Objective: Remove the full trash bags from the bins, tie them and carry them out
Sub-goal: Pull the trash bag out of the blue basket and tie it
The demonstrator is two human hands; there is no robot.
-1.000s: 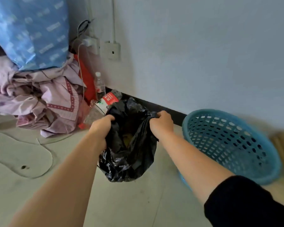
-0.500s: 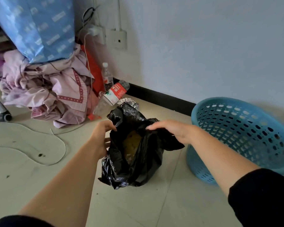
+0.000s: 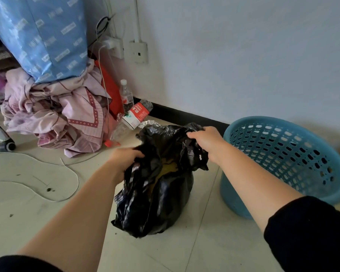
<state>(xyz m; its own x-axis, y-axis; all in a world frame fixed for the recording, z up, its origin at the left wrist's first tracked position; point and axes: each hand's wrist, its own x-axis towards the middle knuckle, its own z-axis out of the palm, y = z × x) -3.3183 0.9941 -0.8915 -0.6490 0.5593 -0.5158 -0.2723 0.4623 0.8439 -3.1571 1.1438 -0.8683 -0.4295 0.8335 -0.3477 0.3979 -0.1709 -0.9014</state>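
Observation:
A black trash bag [image 3: 155,197] stands on the tiled floor in the middle of the view, its mouth still open with yellowish waste showing inside. My left hand [image 3: 124,160] grips the bag's left rim. My right hand [image 3: 206,138] holds the far right rim, fingers curled into the plastic. A blue perforated plastic bin [image 3: 283,163] stands just right of the bag with nothing visible inside it.
A pile of pink bedding [image 3: 53,114] under a blue sack [image 3: 39,36] lies at the left. Plastic bottles [image 3: 137,112] lie by the wall's black skirting. A white cable [image 3: 47,173] loops across the floor. Wall sockets [image 3: 137,52] sit above.
The bag has been set down on the floor beside the bin. My right hand opened, reached over the mouth and took the far rim; my left hand regripped the left rim.

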